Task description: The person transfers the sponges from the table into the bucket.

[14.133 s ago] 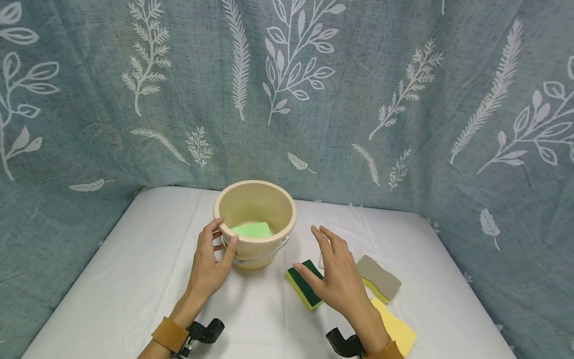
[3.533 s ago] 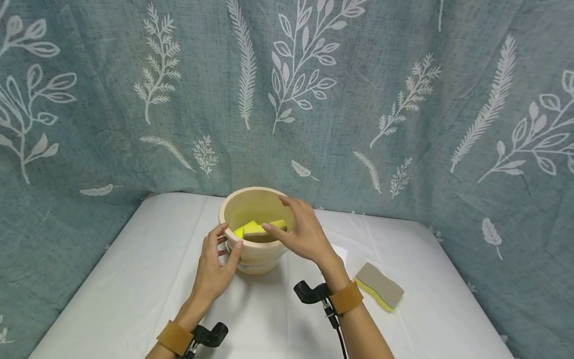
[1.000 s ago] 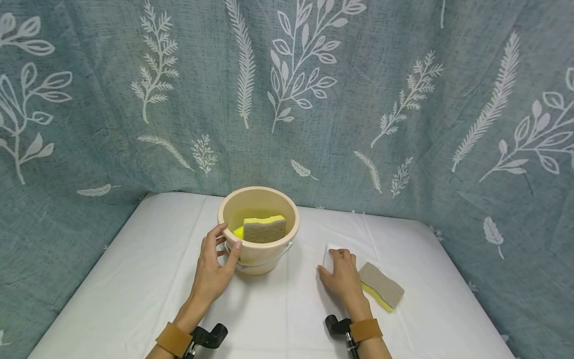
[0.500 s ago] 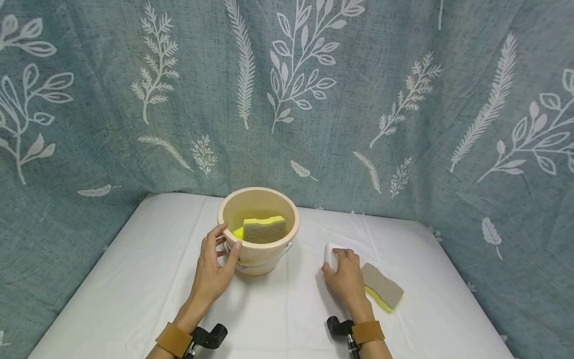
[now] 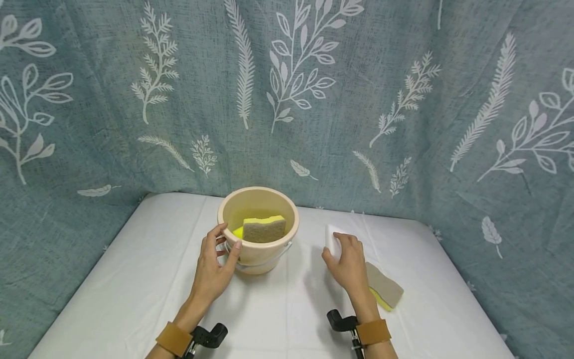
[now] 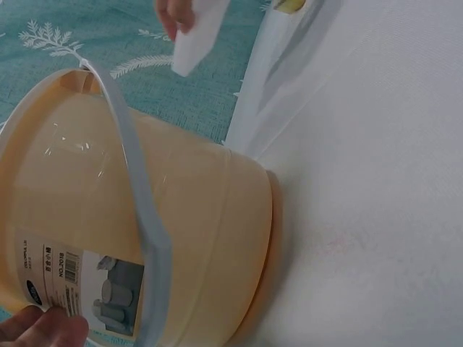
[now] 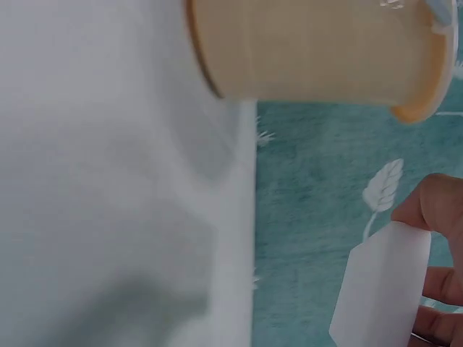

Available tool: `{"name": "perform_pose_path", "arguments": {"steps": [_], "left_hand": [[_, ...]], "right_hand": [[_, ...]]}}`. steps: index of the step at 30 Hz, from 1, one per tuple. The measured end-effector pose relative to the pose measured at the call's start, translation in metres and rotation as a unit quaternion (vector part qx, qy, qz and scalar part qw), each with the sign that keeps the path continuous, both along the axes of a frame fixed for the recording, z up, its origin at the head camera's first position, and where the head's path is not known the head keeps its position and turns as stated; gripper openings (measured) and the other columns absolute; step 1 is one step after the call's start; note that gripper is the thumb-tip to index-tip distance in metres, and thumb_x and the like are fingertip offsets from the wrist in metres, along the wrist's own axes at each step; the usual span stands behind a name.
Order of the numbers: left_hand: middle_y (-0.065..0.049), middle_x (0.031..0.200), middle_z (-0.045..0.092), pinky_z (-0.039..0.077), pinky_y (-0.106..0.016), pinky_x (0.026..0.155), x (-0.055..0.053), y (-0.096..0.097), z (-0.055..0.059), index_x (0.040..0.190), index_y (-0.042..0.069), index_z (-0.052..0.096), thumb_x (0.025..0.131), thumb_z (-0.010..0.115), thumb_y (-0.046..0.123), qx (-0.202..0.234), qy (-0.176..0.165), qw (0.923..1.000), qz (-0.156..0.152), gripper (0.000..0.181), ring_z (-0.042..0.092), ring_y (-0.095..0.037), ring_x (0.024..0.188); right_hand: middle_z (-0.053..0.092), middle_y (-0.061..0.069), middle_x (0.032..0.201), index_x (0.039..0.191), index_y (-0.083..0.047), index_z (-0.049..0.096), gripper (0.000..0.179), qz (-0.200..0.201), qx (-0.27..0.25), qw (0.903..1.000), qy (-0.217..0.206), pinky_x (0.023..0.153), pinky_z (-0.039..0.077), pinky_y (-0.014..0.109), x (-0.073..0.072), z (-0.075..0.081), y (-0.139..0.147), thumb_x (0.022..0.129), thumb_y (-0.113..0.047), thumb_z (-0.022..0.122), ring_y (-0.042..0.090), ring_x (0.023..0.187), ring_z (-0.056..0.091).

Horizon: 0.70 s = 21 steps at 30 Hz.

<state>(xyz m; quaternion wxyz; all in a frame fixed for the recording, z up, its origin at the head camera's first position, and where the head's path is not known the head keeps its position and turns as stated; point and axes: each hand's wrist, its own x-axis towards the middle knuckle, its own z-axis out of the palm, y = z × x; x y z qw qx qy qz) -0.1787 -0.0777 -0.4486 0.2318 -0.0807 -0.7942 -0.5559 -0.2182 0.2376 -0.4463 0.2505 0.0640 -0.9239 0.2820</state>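
Pinching smooth, flat-sided white block (image 5: pixel 331 240) in right hand (image 5: pixel 349 263), centre-right; gripping round, glossy bucket (image 5: pixel 259 253), mid-frame, with left hand (image 5: pixel 214 267).

I see a white-covered table (image 5: pixel 112 289), I think, with a bucket (image 5: pixel 257 255) far left and a sponge (image 5: pixel 386 286) nearer, right.

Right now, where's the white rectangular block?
In the head view, the white rectangular block is in the air in the right hand's grip, right of the cream plastic bucket.
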Motion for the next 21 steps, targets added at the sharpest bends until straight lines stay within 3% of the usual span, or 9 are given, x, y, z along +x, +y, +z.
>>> {"name": "perform_pose_path", "arguments": {"steps": [13, 21], "left_hand": [[-0.024, 0.137, 0.049, 0.055, -0.052, 0.092, 0.0, 0.0, -0.001, 0.15, 0.002, 0.04, 0.101, 0.065, 0.024, 0.003, -0.009, 1.0, -0.002, 0.06, 0.055, -0.038, 0.123], [-0.024, 0.137, 0.049, 0.055, -0.053, 0.092, -0.001, 0.0, -0.001, 0.15, 0.002, 0.04, 0.101, 0.065, 0.024, 0.007, -0.002, 1.0, -0.004, 0.059, 0.055, -0.039, 0.123]], "right_hand": [[0.062, 0.025, 0.123, 0.127, 0.002, 0.065, 0.047, 0.039, -0.011, 0.9956, 0.084, 0.088, 0.05, 0.056, 0.014, 0.051, -0.028, 0.084, -0.011, 0.077, 0.043, 0.113, 0.055], [0.061, 0.023, 0.127, 0.13, 0.002, 0.064, 0.048, 0.079, -0.02, 0.9906, 0.11, 0.085, 0.052, 0.055, 0.021, 0.079, -0.052, 0.085, -0.011, 0.076, 0.041, 0.116, 0.055]]}}
